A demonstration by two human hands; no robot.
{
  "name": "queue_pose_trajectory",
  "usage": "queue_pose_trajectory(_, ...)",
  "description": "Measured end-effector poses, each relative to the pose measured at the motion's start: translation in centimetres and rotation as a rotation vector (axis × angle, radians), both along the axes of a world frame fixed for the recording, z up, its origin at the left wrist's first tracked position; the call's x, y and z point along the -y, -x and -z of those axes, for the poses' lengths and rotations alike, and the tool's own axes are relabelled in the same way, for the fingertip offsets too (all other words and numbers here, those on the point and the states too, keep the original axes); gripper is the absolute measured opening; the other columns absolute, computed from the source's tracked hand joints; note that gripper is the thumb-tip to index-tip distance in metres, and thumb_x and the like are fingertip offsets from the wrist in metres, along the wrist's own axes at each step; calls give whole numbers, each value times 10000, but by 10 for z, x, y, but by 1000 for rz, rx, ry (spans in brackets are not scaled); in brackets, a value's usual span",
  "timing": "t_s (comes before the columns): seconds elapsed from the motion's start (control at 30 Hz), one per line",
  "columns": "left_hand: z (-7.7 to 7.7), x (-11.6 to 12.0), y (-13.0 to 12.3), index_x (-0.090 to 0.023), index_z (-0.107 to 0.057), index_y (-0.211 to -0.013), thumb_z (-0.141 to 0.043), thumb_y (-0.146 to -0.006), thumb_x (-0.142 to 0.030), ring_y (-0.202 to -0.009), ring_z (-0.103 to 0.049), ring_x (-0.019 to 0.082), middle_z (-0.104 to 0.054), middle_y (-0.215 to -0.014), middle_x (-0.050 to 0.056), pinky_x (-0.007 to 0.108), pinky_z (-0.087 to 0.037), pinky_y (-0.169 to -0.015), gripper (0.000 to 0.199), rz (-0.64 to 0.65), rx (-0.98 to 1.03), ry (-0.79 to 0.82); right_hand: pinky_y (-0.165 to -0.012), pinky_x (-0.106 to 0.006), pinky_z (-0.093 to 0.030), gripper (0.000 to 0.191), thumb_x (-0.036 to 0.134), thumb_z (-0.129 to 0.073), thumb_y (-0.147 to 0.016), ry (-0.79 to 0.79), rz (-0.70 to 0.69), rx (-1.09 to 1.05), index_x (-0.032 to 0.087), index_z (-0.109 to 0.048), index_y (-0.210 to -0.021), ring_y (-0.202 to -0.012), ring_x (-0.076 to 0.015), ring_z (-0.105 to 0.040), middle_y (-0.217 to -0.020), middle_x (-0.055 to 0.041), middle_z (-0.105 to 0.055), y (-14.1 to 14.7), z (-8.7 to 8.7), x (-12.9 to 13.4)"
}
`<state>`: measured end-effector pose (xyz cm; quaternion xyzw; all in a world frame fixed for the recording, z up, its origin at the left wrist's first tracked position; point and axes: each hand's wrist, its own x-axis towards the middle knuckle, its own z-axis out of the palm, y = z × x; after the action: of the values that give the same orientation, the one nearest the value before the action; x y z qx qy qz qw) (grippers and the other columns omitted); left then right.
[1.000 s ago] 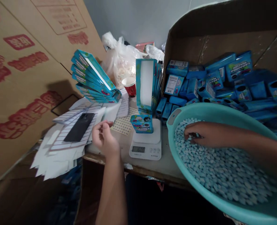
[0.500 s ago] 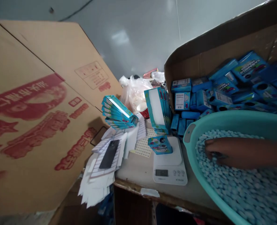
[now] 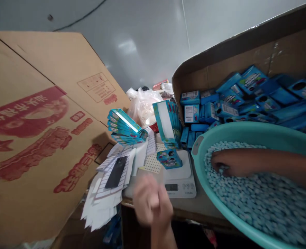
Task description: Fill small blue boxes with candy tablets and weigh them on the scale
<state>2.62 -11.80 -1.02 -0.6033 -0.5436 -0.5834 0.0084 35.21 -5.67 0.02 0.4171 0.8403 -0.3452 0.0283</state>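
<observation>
Right grip [image 3: 233, 162] curled in one tub [image 3: 272, 134], left grip [image 3: 153, 201] near one scale [image 3: 186, 172], contents unclear

Your left forearm [image 3: 164, 238] bare, entering from the bottom edge near mid-view, only a short length showing, running upward. Left hand [image 3: 153, 202] at its top, fingers bent in toward the palm, thumb near them; outline badly blurred, so the exact finger spread can't be read. Your right forearm [image 3: 279, 166] bare too, reaching in from the right edge, close to level, sloping gently. Right wrist nearly in line with it. Right hand [image 3: 230, 162] back uppermost, knuckles leading, fingers curled downward and under; fingertips partly hidden, grip unclear. Both hands well apart.
</observation>
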Motion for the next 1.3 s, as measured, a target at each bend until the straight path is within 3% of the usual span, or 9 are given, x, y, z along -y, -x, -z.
queue_pose_trajectory(0.1,5,-22,-9,-198,-476,-1511,-872,-790,-452,-1415,-567,344,-593,-1465,177,534,-471,-1212,861,103,102,234,-838,-296,-440,309,72,-719,-804,5,-31,24,202,-758,-1082,-1047,-260,-664,-1155,-67,-711,1,-5,-2)
queue_pose_trajectory(0.2,1,-42,-13,-151,-614,-1341,-905,-696,-440,-1131,-724,331,-724,-1218,156,474,-602,-1010,764,232,199,487,-811,-287,-450,327,91,-762,-775,-43,-62,-4,195,-777,-1085,-1005,-249,-671,-1144,-67,-723,1,-4,-5)
queue_pose_trajectory(0.37,-43,-22,-38,-231,-719,-1208,-817,-892,-317,-1130,-699,282,-732,-1199,89,425,-562,-1048,341,178,-208,12,-815,-280,-483,348,91,-748,-763,-131,-141,-19,207,-785,-1089,-1007,-250,-695,-1142,-55,-756,1,-5,-5)
queue_pose_trajectory(0.47,-75,-3,-57,-267,-677,-1325,-676,-979,-200,-1157,-676,259,-735,-1252,61,391,-556,-1037,353,493,-591,27,-806,-275,-502,305,121,-733,-808,-188,-163,14,218,-775,-1093,-1001,-250,-707,-1163,-57,-767,3,-12,-1)
queue_pose_trajectory(0.57,-89,-3,-72,-235,-637,-1397,-568,-949,-87,-1209,-635,293,-716,-1320,87,440,-548,-1042,476,540,-748,70,-818,-266,-509,249,163,-724,-856,-211,-164,31,242,-767,-1088,-1003,-240,-707,-1178,-40,-774,4,-19,3)
queue_pose_trajectory(0.73,-84,-18,-82,-187,-675,-1339,-523,-805,26,-1143,-609,329,-733,-1301,89,471,-571,-920,594,476,-887,217,-785,-265,-485,279,126,-709,-846,-216,-165,54,225,-774,-1098,-970,-228,-692,-1155,-46,-769,4,-22,6)
queue_pose_trajectory(0.87,-83,-21,-83,-194,-655,-1387,-501,-853,37,-1174,-587,302,-718,-1374,65,448,-557,-975,602,555,-895,127,-760,-260,-465,264,136,-722,-853,-207,-168,45,210,-780,-1099,-951,-223,-684,-1129,-48,-765,5,-22,7)
queue_pose_trajectory(1.13,-81,-34,-85,-208,-668,-1389,-476,-843,18,-1124,-585,328,-730,-1349,73,475,-547,-915,622,413,-989,45,-745,-267,-441,262,157,-708,-888,-202,-206,95,187,-768,-1141,-991,-244,-675,-1155,-80,-755,6,-22,4)
queue_pose_trajectory(1.3,-80,-36,-84,-218,-660,-1408,-504,-870,-30,-1137,-595,328,-728,-1353,71,476,-553,-944,591,510,-906,86,-761,-283,-451,284,148,-674,-907,-212,-242,105,166,-757,-1178,-1018,-263,-676,-1184,-102,-747,5,-20,2)
